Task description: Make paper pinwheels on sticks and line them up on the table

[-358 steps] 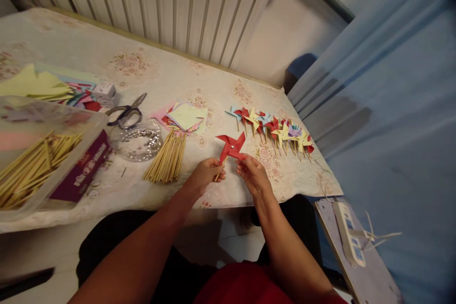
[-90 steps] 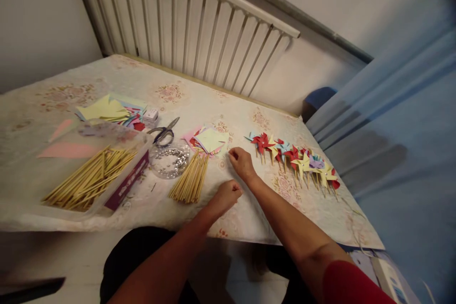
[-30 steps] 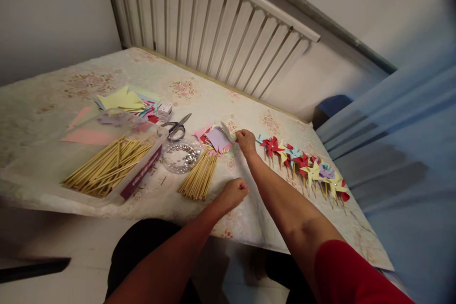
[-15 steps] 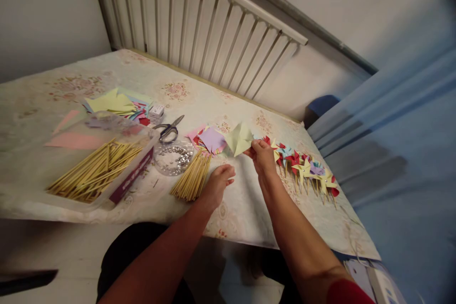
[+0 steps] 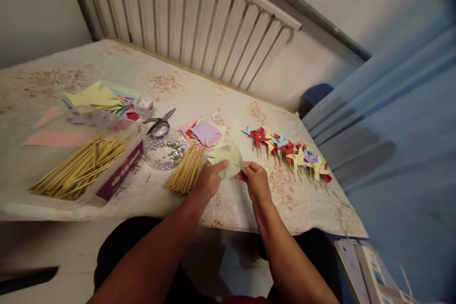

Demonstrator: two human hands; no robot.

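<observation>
Between my hands is a pale green paper square (image 5: 231,157) with cuts in it, held above the table. My left hand (image 5: 211,178) pinches its left edge, thumb on top. The fingers of my right hand (image 5: 255,178) are closed on its right corner. Just left of my left hand lies a bundle of bamboo sticks (image 5: 185,171). Behind the paper rests a stack of coloured paper squares (image 5: 205,132), a lilac one on top. To the right, several finished paper pinwheels (image 5: 290,152) on sticks lie in a row.
A clear plastic box (image 5: 121,178) of bamboo sticks stands at left. Near it are a round dish of metal fasteners (image 5: 166,153), scissors (image 5: 159,123), a small white box (image 5: 145,106) and loose coloured paper (image 5: 96,96). A radiator (image 5: 192,23) runs behind the table; a blue curtain (image 5: 399,142) hangs right.
My right hand has brought the pale green paper down and left. My left hand, empty before, has moved to it and taken hold of its left edge. The view has shifted slightly.
</observation>
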